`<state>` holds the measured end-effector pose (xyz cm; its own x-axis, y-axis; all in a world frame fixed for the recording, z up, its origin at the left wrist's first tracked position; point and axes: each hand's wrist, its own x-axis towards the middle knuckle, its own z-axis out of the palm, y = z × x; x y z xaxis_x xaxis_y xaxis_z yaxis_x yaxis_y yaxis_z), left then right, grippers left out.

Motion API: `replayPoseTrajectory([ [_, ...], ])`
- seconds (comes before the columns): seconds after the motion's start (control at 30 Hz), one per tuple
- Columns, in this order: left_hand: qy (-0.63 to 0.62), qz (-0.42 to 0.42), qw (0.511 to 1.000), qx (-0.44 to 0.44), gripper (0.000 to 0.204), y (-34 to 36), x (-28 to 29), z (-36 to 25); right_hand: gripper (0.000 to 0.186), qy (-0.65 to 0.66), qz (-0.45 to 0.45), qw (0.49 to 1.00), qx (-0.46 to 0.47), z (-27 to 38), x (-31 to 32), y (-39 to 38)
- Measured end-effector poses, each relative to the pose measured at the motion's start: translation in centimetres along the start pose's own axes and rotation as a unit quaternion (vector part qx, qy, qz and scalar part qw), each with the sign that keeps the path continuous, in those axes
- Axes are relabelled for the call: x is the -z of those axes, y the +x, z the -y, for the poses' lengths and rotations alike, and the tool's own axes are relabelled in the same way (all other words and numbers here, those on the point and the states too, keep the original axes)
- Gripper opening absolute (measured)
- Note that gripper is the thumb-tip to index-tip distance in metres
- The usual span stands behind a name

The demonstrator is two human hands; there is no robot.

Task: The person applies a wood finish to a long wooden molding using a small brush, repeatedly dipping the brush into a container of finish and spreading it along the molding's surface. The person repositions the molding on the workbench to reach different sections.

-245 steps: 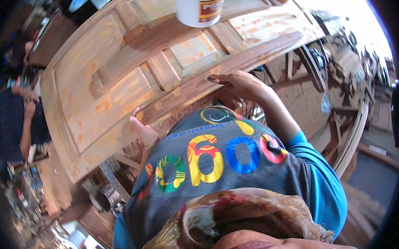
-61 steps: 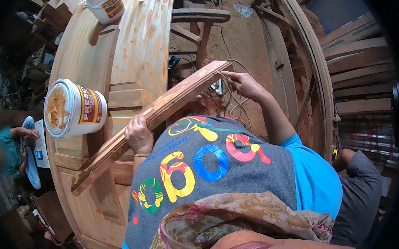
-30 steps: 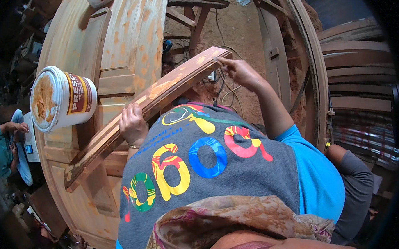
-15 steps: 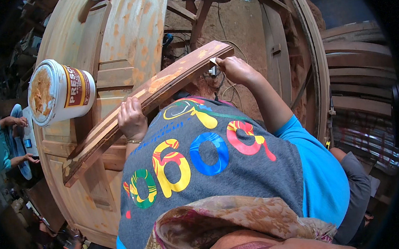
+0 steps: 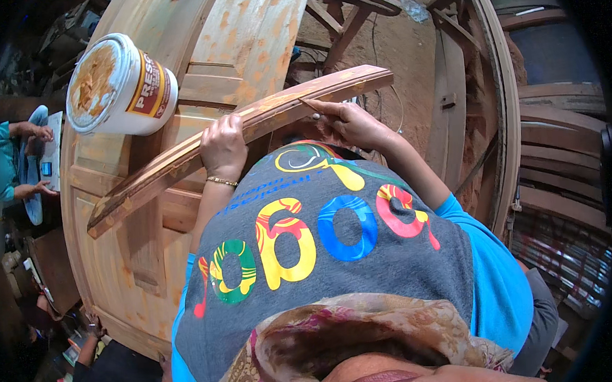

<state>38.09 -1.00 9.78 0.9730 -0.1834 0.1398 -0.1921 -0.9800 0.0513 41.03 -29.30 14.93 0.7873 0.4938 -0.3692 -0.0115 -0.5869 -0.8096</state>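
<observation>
A long moulded wooden board (image 5: 284, 102), patched with pale orange filler, slants across in front of my body. Its left end rests over a panelled wooden door (image 5: 105, 260). My left hand (image 5: 223, 145) is wrapped over the board near its middle, thumb hidden. Toward the board's right end, my right hand (image 5: 351, 123) is closed, pinching a small thin piece against the near edge; its kind is too small to make out. On the door behind the board stands a white bucket (image 5: 138, 96), open, with orange-brown filler paste inside.
A wooden frame (image 5: 506, 111) curves along the right, with stacked timber (image 5: 560, 146) beyond. Cables lie on the dirt floor (image 5: 410, 61). At far left a co-worker's hands (image 5: 32, 190) are over a pale surface; another person's arm (image 5: 89, 344) touches the door's lower left.
My right hand has moved left and down along the board, from near its end to its near edge. The board has tilted to show more of that edge. The whole view has shifted.
</observation>
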Motion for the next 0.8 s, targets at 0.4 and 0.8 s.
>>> replayPoseTrajectory([
  [0.4,0.001,0.014,1.000,0.001,0.015,0.2,0.3,0.2,0.048,-0.307,-0.049,0.948,0.072,-0.5,-1.1,1.2],
  [0.8,0.000,0.022,1.000,0.005,0.018,0.7,0.5,0.3,0.038,-0.251,0.167,0.953,0.021,1.1,4.6,5.1],
])
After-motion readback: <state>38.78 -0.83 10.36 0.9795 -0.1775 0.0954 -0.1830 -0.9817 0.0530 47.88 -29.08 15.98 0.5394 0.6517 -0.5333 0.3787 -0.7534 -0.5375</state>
